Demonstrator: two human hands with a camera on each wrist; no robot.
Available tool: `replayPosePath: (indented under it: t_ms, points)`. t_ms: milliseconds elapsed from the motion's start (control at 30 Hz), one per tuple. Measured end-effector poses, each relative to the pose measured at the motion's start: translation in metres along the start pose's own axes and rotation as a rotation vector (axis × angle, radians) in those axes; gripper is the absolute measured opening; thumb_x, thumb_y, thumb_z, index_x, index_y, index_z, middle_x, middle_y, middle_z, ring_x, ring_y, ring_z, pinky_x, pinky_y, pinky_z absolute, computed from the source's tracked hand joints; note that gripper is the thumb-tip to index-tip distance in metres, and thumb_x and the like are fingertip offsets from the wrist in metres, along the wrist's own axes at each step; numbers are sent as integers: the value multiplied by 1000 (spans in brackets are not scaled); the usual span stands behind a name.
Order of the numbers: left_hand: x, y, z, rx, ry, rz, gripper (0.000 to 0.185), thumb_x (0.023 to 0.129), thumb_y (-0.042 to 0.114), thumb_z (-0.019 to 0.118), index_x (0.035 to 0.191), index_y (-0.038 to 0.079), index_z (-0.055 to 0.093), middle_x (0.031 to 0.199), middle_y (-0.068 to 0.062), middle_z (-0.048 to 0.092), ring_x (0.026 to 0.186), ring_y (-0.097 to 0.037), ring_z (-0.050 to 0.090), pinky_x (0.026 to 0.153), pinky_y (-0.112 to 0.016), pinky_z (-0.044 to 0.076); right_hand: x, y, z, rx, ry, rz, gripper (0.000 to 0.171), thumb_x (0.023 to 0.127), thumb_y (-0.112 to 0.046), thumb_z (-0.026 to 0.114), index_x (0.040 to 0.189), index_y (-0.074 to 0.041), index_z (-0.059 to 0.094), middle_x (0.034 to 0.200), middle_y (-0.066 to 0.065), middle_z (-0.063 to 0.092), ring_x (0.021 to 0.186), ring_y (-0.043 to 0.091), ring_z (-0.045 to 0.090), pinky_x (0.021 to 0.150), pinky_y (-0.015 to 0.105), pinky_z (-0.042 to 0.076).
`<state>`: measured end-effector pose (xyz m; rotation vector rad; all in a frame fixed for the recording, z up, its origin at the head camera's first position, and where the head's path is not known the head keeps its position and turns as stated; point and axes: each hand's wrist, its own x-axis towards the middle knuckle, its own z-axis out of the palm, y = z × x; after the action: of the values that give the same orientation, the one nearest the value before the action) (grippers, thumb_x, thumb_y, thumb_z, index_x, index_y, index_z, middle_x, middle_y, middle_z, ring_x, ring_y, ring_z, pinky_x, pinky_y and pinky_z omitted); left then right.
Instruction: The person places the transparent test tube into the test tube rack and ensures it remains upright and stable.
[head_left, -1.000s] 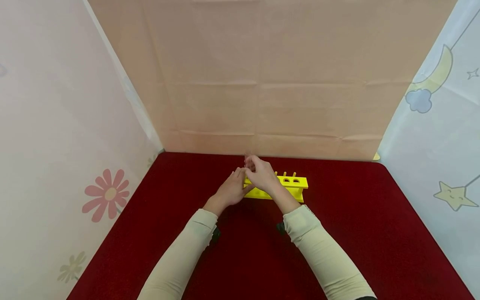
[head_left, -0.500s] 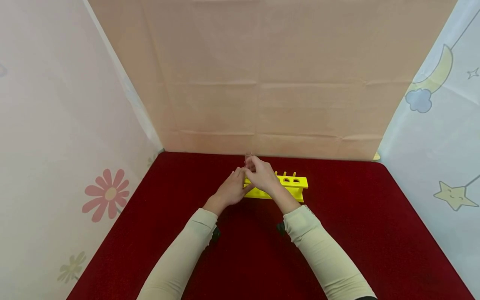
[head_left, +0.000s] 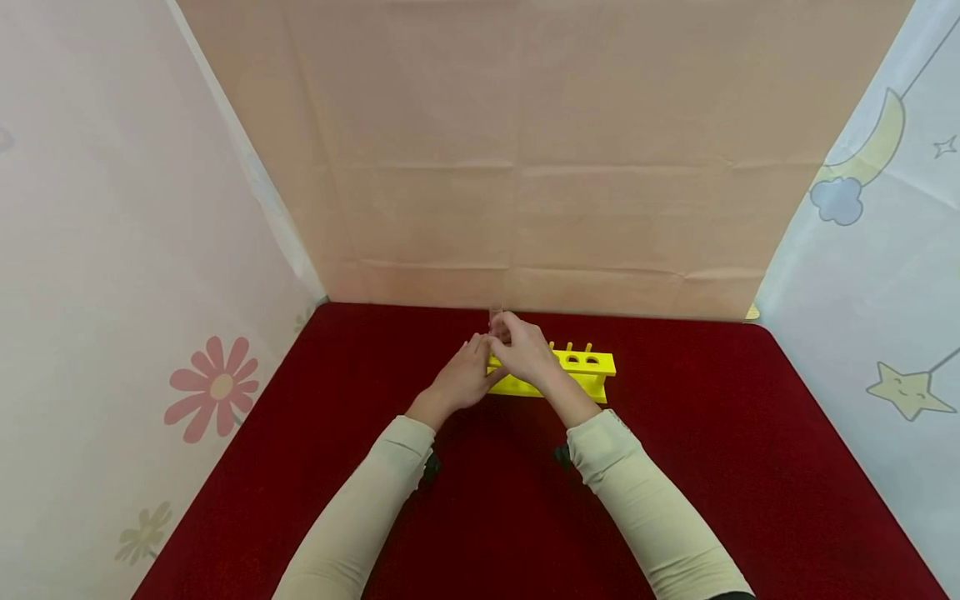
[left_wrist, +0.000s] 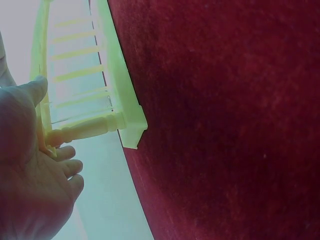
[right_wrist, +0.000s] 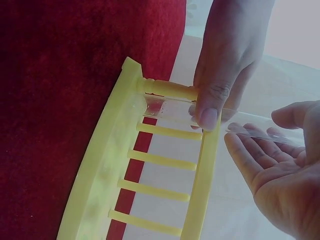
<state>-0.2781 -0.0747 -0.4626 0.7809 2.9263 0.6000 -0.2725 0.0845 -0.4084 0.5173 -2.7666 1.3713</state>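
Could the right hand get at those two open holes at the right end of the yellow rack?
Probably yes. The right hand is at the rack's left end, pinching a clear tube, and the two open holes lie just to its right with nothing over them.

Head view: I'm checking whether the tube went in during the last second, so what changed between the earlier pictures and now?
Nothing visibly changed. Both hands stay at the left end of the yellow rack: the left hand holds its end, and the right hand has the clear tube at the end hole.
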Motion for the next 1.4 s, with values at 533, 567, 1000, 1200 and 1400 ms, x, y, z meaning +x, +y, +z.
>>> replayPosePath:
  t_ms: [533, 567, 1000, 1200, 1400]
  points:
    - [0, 0, 0, -7, 1, 8, 74, 107, 48, 43, 161, 4, 19, 162, -15, 28, 154, -35, 18, 125, -50, 16, 0, 0, 0, -2, -5, 6, 28, 101, -21, 61, 124, -6, 59, 120, 11, 68, 112, 28, 65, 95, 47, 54]
    - [0, 0, 0, -9, 2, 9, 74, 106, 48, 43, 161, 4, 19, 162, -15, 28, 154, -35, 19, 125, -50, 16, 0, 1, 0, 0, -6, 8, 28, 101, -21, 61, 125, -6, 59, 120, 11, 68, 112, 28, 65, 96, 47, 54]
    - [3, 0, 1, 0, 21, 20, 68, 106, 46, 46, 158, 7, 26, 147, -10, 43, 140, -24, 41, 124, -48, 22, -1, 2, -1, -15, -5, -5, 29, 101, -21, 61, 127, -7, 57, 120, 11, 68, 110, 29, 66, 95, 45, 55]
    - [2, -1, 1, -6, 19, 25, 70, 106, 47, 45, 159, 6, 24, 155, -12, 37, 149, -31, 30, 124, -50, 19, -1, 4, -2, -13, -1, -10, 35, 101, -20, 61, 131, -3, 56, 121, 11, 68, 111, 28, 66, 95, 45, 55]
    - [2, -2, 1, -24, 4, -8, 72, 106, 49, 44, 160, 6, 22, 161, -13, 31, 153, -33, 22, 125, -49, 19, -2, 5, -5, -21, 1, -9, 31, 101, -20, 59, 130, -8, 57, 124, 9, 67, 113, 28, 66, 96, 47, 55]
